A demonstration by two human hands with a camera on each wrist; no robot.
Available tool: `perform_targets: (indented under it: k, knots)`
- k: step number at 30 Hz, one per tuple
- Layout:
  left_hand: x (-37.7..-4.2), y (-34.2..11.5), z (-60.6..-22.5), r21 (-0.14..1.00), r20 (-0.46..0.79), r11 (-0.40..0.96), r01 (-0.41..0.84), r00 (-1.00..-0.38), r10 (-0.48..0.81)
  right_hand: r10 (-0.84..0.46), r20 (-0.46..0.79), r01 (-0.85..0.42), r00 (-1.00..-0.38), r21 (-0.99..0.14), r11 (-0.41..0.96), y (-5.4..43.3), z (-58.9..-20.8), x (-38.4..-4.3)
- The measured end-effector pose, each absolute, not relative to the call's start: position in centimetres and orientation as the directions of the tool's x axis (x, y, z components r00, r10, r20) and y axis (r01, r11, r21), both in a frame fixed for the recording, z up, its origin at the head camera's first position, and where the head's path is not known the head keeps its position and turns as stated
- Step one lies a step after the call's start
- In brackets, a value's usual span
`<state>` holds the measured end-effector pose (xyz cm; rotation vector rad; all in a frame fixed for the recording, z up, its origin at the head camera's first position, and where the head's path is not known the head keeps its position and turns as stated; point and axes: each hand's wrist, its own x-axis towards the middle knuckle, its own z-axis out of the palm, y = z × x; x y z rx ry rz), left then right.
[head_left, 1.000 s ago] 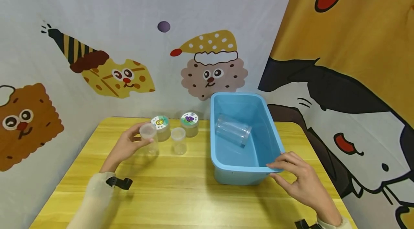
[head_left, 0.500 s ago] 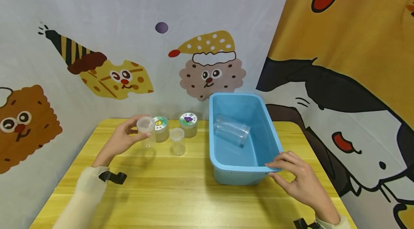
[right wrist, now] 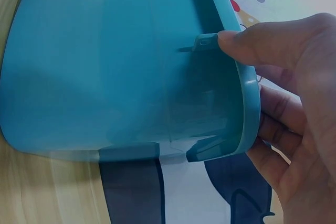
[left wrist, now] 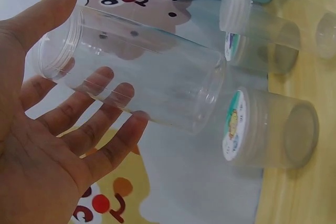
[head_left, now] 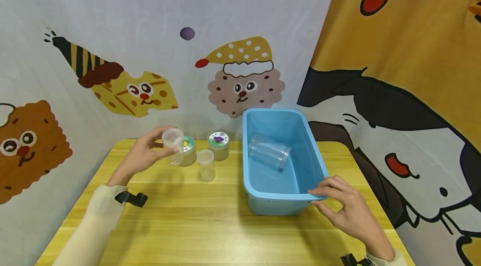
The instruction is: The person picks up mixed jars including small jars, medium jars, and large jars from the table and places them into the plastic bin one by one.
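Observation:
My left hand (head_left: 144,151) holds a clear plastic jar (left wrist: 142,66) by its lidded end, thumb on one side and fingers along the other. The jar is raised off the table and looks see-through with nothing inside. My right hand (head_left: 347,207) pinches the near right corner of a blue plastic tub (head_left: 285,199), thumb below the rim and fingers over it, as the right wrist view shows. Inside the tub a larger clear jar (head_left: 268,151) lies on its side.
Near the left hand stand a short jar with a yellow-and-green lid label (left wrist: 273,129), another with a purple label (head_left: 219,145), and a slim clear jar (head_left: 207,165). All are on the wooden table (head_left: 195,220), before a cartoon-printed cloth (head_left: 150,15).
My left hand has lifted the clear jar up off the table, shifting slightly left and then back a little. The right hand stays at the tub's corner.

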<state>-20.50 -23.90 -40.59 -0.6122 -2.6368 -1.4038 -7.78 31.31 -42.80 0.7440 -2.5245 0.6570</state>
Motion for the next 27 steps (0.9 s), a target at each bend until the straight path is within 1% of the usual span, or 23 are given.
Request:
perform_targets:
  k: [9, 12, 20, 27]
  knots:
    - [-20.8, -23.6, -38.6, 0.743, 0.304, 0.497, 0.448, -0.888, 0.346, -0.382, 0.513, -0.589, -0.769, -0.337, 0.734, 31.0, -43.1, -7.8]
    - [-21.0, -23.3, -37.9, 0.733, 0.296, 0.515, 0.445, -0.89, 0.347, -0.376, 0.518, -0.587, -0.768, -0.336, 0.736, 30.9, -43.1, -7.8]
    - [-21.3, -22.1, -36.8, 0.726, 0.28, 0.533, 0.435, -0.894, 0.349, -0.375, 0.574, -0.627, -0.728, -0.336, 0.703, 30.8, -42.8, -7.6]
    - [-21.6, -21.3, -35.9, 0.726, 0.286, 0.526, 0.442, -0.891, 0.353, -0.368, 0.521, -0.581, -0.77, -0.336, 0.741, 31.1, -42.9, -7.6]
